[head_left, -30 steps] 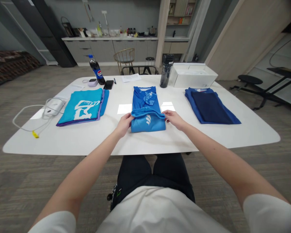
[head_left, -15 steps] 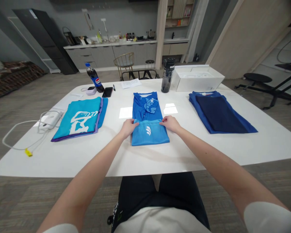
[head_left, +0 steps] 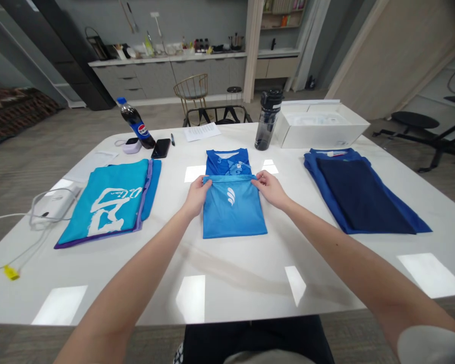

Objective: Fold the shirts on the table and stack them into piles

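A blue T-shirt point(head_left: 234, 212) lies in the middle of the white table, its lower part folded up over the chest print. The lighter folded part bears a white leaf-like mark. My left hand point(head_left: 197, 194) pinches the left end of the folded edge between thumb and fingers. At the right end of the same edge, my right hand point(head_left: 270, 188) is closed on the cloth. The collar and part of the printed front still show beyond the fold.
Left of the shirt is a stack of folded shirts point(head_left: 108, 202), turquoise on top. Dark blue folded clothes point(head_left: 360, 194) lie to the right. Farther back are a cola bottle point(head_left: 137, 124), a phone point(head_left: 161, 148), a paper point(head_left: 202, 132), a water bottle point(head_left: 267, 121) and a white box point(head_left: 322, 132).
Both hands have drawn the folded edge farther up toward the collar, covering more of the print. The camera view has shifted, bringing the table closer.
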A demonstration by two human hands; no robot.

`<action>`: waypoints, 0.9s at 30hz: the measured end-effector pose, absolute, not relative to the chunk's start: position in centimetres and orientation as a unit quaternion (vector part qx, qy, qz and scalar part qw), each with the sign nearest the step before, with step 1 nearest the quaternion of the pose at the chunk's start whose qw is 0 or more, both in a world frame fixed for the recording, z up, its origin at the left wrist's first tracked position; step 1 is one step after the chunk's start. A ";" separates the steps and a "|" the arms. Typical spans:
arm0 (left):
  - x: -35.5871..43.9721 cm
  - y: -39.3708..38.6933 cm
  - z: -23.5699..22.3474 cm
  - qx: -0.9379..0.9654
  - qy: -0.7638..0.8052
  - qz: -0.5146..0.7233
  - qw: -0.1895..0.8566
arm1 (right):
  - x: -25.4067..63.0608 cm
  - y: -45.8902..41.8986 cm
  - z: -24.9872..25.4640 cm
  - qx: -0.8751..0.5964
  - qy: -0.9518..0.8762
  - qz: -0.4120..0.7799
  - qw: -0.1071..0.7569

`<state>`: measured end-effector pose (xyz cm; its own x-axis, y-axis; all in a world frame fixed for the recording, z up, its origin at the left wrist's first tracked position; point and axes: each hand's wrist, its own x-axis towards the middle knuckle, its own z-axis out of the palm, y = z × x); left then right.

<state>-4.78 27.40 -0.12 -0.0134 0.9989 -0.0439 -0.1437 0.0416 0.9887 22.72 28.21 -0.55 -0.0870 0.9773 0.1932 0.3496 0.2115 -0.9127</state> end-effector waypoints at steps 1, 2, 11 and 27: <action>-4.5 28.8 0.1 0.425 0.477 0.531 0.557 | 22.6 29.5 -0.3 -0.517 -0.639 0.360 0.442; -4.2 30.3 0.5 0.407 0.477 0.532 0.569 | 22.4 30.8 0.0 -0.519 -0.634 0.359 0.447; -3.7 45.7 3.6 0.474 0.459 0.554 0.507 | 21.0 45.2 3.0 -0.541 -0.621 0.273 0.497; -1.4 40.1 -3.6 0.776 0.621 0.074 0.082 | 18.3 41.8 -3.6 -0.598 -0.793 0.106 0.049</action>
